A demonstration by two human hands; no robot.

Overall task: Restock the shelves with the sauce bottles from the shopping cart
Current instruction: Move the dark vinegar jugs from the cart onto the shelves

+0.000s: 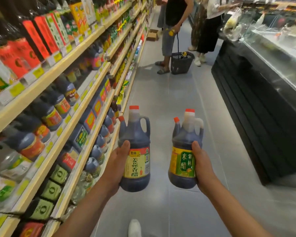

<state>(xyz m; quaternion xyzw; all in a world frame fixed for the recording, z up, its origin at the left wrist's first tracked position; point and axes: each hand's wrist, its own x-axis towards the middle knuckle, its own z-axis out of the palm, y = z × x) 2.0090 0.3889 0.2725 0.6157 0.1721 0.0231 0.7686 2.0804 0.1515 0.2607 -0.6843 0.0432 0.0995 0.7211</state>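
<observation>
Sauce bottles, 2 of them, are upright in our hands above the grey tiled floor [161,93] of the aisle, clearly apart from each other. The dark plastic jug-shaped bottle with a red cap and a yellow label [135,139] is held by our left grip [117,166], which wraps its side with the thumb lying at the label's top edge. The other dark plastic jug-shaped bottle with a red cap and a green-and-yellow label [184,139] is held the same way by our right grip [202,166], thumb against the label's right edge. The fingers of both grips are hidden behind the bottles.

On our left run the pale wood-edged shelves [63,106], packed with dark bottles and yellow price tags. On our right stands a long black display chest [255,108]. Farther down the aisle, a person in a black top [174,17] stands beside a black plastic shopping basket [181,63] on the floor.
</observation>
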